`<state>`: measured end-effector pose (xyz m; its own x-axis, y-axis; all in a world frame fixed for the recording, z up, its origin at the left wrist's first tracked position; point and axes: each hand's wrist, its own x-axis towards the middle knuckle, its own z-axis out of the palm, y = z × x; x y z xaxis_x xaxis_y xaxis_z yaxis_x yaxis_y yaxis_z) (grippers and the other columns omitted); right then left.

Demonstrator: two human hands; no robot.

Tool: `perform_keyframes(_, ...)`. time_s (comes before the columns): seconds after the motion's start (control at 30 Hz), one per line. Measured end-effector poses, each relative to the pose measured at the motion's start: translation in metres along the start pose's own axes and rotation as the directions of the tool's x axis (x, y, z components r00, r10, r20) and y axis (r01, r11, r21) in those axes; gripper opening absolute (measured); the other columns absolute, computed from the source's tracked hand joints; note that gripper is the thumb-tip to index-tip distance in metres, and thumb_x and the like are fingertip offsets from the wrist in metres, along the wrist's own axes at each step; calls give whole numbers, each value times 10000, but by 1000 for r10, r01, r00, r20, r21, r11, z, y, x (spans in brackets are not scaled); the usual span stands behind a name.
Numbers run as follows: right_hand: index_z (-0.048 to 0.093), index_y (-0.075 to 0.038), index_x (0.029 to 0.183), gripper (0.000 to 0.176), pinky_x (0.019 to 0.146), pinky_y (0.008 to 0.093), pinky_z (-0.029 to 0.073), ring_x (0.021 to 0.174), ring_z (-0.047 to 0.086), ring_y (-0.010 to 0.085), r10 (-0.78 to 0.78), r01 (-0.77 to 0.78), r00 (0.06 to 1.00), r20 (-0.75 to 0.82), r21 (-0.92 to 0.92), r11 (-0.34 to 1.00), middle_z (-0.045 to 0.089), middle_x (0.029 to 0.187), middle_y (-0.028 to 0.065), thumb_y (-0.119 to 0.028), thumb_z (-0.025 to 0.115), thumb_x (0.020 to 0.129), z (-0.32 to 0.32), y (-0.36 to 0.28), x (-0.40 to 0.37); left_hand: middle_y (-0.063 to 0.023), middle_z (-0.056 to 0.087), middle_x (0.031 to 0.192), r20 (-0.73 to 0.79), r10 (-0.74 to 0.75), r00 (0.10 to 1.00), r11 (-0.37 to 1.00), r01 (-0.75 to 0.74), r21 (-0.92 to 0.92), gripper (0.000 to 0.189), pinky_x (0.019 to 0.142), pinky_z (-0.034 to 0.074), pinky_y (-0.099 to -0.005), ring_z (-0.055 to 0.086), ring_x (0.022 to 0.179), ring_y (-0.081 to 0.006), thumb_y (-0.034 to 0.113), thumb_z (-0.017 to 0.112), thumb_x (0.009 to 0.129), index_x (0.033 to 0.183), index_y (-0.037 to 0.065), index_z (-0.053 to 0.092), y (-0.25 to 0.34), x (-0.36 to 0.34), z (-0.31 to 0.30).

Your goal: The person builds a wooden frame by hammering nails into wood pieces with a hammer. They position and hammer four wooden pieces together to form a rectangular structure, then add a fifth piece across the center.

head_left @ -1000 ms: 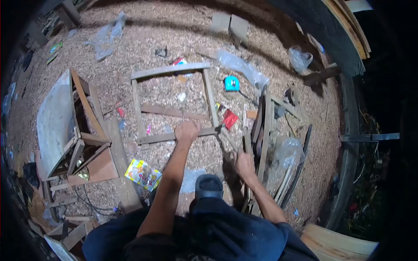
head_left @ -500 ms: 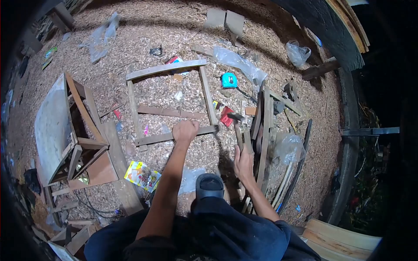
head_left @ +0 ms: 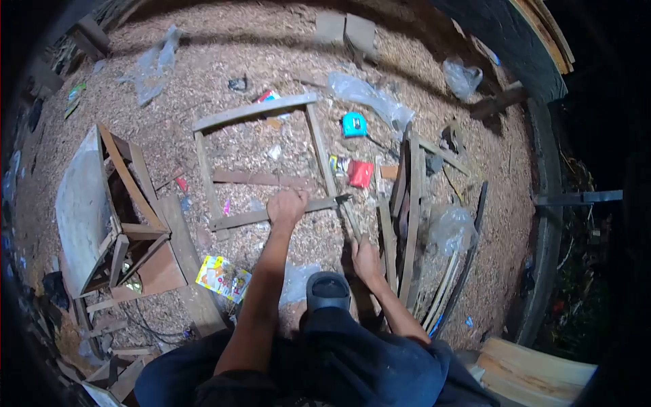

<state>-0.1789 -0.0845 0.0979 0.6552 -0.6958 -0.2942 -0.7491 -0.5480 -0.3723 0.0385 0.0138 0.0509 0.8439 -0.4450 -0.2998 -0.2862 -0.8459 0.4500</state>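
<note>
A rectangular wooden frame (head_left: pixel 321 146) lies on the ground in front of me, with a reddish slat (head_left: pixel 261 178) across its inside. My left hand (head_left: pixel 287 207) is closed around the near rail (head_left: pixel 244 218) of that frame, a little right of its middle. My right hand (head_left: pixel 367 259) grips the wooden handle of a hammer (head_left: pixel 350 218). The hammer's dark head is at the frame's near right corner, by the end of the rail. Whether a nail stands there is too small to tell.
A teal tape measure (head_left: pixel 354 125) and a red packet (head_left: pixel 360 173) lie right of the frame. Long wood strips (head_left: pixel 411 224) are heaped at the right. A wooden structure with a pale panel (head_left: pixel 85 210) stands left. A yellow packet (head_left: pixel 222 277) lies near my sandal (head_left: pixel 329 290).
My right hand has swung the hammer down and left, bringing its head from above the red packet to the frame's corner. My left hand stays on the rail.
</note>
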Motion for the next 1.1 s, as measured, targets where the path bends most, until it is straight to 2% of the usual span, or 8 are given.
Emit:
perform_keyframes(0.43, 574, 80, 921, 404, 688, 561, 463, 805, 601, 527, 11, -17, 999, 49, 113, 993, 594, 755, 362, -319, 531, 964, -15, -13, 0, -193, 682, 718, -135, 4, 991, 999, 1, 41, 421, 652, 555, -446, 686, 655, -343, 362, 488, 859, 716, 52, 734, -4, -2, 12)
perform_keyframes(0.57, 559, 70, 998, 384, 667, 553, 459, 776, 600, 520, -87, 97, 994, -67, 159, 982, 604, 763, 346, -311, 519, 969, -27, -41, -5, -206, 633, 622, -249, 138, 959, 986, -157, -58, 451, 597, 526, -484, 649, 598, -370, 364, 488, 909, 662, 39, 679, -13, -7, 13)
perform_keyframes(0.7, 554, 26, 1009, 272, 613, 535, 438, 698, 600, 492, -169, 157, 985, 22, 278, 948, 596, 701, 296, -242, 527, 966, -41, -76, 3, -170, 623, 691, -471, 234, 851, 935, -330, -130, 229, 647, 494, -482, 620, 677, -357, 250, 591, 868, 758, 53, 630, -19, -18, 5)
perform_keyframes(0.83, 545, 9, 973, 241, 594, 529, 430, 679, 593, 489, -316, 265, 945, 87, 365, 893, 580, 675, 288, -231, 542, 959, -26, -110, 8, -115, 581, 867, -687, 69, 724, 956, -244, -161, 149, 848, 417, -432, 541, 880, -320, 210, 638, 837, 883, 83, 577, -48, -60, -5)
perform_keyframes(0.9, 544, 9, 973, 252, 593, 528, 435, 679, 591, 493, -365, 304, 921, 134, 340, 890, 580, 675, 288, -243, 550, 954, -10, -120, 11, -138, 577, 903, -785, -284, 551, 931, -37, -363, 230, 836, 406, -452, 543, 887, -337, 209, 665, 838, 938, 35, 552, -69, -82, -10)
perform_keyframes(0.93, 544, 11, 969, 262, 594, 526, 441, 681, 590, 495, -406, 343, 901, 156, 317, 884, 580, 677, 289, -249, 556, 950, 2, -122, 14, -138, 577, 903, -791, -290, 539, 932, -29, -361, 230, 836, 406, -452, 543, 887, -337, 209, 665, 838, 938, 35, 552, -78, -88, -1)
perform_keyframes(1.0, 552, 19, 947, 282, 601, 527, 455, 667, 600, 484, -443, 393, 882, 160, 268, 880, 597, 674, 268, -260, 591, 930, 22, -128, 18, -181, 547, 974, -584, -723, 369, 682, 243, -690, 330, 854, 397, -466, 523, 944, -365, 220, 682, 845, 1012, -6, 510, -92, -96, 10)
perform_keyframes(1.1, 561, 19, 923, 296, 604, 526, 458, 658, 611, 463, -472, 417, 868, 155, 291, 861, 616, 683, 238, -270, 624, 911, 44, -133, 25, -213, 506, 1024, -617, -725, 305, 688, 276, -671, 456, 898, 392, -483, 498, 1001, -398, 245, 694, 850, 1116, -51, 473, -100, -97, 10)
